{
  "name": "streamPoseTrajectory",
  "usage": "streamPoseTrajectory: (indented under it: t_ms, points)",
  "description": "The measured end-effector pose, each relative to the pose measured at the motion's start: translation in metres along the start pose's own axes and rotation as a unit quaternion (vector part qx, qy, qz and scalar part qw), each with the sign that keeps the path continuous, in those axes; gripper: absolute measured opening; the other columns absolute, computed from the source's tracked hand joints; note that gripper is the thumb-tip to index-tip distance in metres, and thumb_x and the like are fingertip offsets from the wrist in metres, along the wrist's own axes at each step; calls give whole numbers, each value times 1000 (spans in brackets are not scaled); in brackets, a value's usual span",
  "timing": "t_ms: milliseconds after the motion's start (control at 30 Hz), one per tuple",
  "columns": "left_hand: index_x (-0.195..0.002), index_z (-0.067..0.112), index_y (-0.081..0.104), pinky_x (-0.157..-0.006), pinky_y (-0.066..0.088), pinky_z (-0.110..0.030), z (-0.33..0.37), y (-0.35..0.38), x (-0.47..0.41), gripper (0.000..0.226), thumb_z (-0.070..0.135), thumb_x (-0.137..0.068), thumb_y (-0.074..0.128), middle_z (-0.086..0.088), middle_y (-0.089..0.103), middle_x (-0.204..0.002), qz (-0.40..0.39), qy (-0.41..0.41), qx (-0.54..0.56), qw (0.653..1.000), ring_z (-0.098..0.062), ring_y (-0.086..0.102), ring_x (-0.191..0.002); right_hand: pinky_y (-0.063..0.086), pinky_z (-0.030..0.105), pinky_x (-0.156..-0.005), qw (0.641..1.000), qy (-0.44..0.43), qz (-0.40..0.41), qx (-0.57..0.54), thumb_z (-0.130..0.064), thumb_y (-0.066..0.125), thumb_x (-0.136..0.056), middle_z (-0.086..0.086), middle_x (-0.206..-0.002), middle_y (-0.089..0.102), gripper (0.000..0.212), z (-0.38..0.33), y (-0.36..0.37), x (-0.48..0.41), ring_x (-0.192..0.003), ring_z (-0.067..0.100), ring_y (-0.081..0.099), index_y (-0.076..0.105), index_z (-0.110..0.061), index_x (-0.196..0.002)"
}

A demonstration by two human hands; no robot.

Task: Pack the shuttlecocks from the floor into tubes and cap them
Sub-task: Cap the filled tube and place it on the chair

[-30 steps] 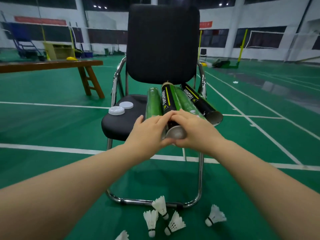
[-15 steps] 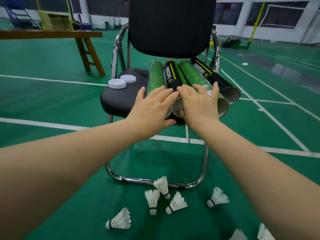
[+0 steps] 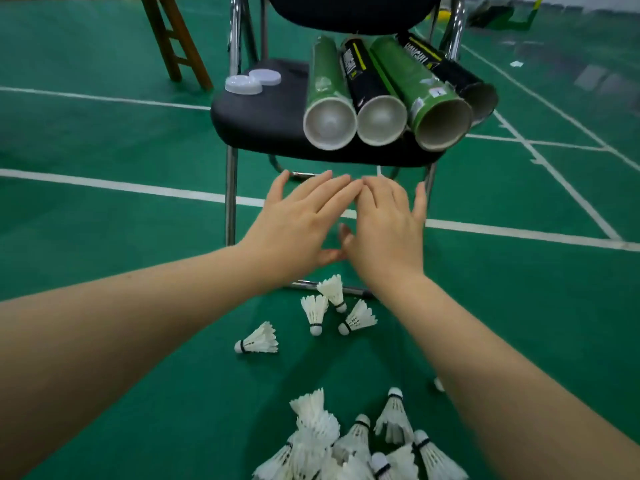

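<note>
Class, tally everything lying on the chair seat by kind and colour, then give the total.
green tubes: 2
black tubes: 2
white caps: 2
Total on the chair seat: 6

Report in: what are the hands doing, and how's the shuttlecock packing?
Left hand, right hand open, empty, below the seat. Four tubes uncapped on it, caps beside. Shuttlecocks loose on floor. Nothing blocks them.

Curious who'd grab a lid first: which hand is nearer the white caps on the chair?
Left. The left hand is in front of the seat, right of the white caps; the right hand lies farther right.
</note>
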State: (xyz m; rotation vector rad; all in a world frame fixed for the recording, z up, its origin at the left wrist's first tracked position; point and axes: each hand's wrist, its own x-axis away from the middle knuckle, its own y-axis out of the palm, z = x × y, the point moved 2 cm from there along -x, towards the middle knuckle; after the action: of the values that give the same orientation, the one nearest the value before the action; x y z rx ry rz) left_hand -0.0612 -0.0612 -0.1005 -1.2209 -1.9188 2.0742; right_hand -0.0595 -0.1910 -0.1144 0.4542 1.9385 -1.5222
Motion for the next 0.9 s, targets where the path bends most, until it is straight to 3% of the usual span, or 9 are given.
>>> streamPoseTrajectory:
  t_ms: [167,300,367,467,600,733,900]
  points:
    - [-141,9,37,-104,23,-62,14,28,56,79,43,-76,66,-6,47,-142,-84,-54,48,994,-28,43,-131,2,49,-113,995,-1,-97,-30,-15,68,-70,4,-123,57,51,-20,24,55,-126,25,44,57,-7,-120]
    - [-145,10,30,-107,20,-59,21,34,70,86,56,-75,52,-5,41,-146,-133,-89,56,985,-24,37,-135,-3,49,-114,988,-10,-155,-21,-19,64,-78,5,-135,49,46,-19,29,63,-135,24,34,55,-12,-123]
    - [-149,17,17,-112,11,-53,18,29,59,88,55,-79,55,1,27,-153,-134,-100,60,984,-18,22,-142,-1,52,-113,993,2,-120,-8,-19,65,-78,6,-141,44,47,-12,24,48,-138,25,29,54,-16,-124]
    - [-150,25,4,-114,3,-49,11,18,33,91,52,-82,59,4,10,-157,-107,-93,57,988,-15,9,-144,6,56,-112,998,48,-23,15,-17,70,-73,8,-145,38,62,5,10,7,-139,28,26,48,-20,-131]
    - [-150,28,5,-113,6,-52,2,4,-7,93,52,-80,63,-3,8,-158,-54,-76,28,995,-21,8,-145,9,59,-110,993,84,56,54,-18,70,-72,7,-152,26,79,32,-13,-49,-142,30,17,31,-25,-141]
    - [-149,26,14,-111,10,-56,-2,-11,-51,95,50,-75,69,-7,14,-156,30,-55,3,998,-26,12,-144,5,58,-112,989,82,43,117,-31,71,-76,5,-157,10,89,56,-27,-91,-144,33,5,16,-33,-146]
    - [-149,30,1,-113,1,-53,2,-20,-82,94,55,-80,60,-3,-1,-158,22,-58,-15,998,-23,-2,-145,2,56,-112,985,99,-30,135,-36,71,-77,6,-157,5,86,76,-22,-113,-143,37,5,18,-32,-145]
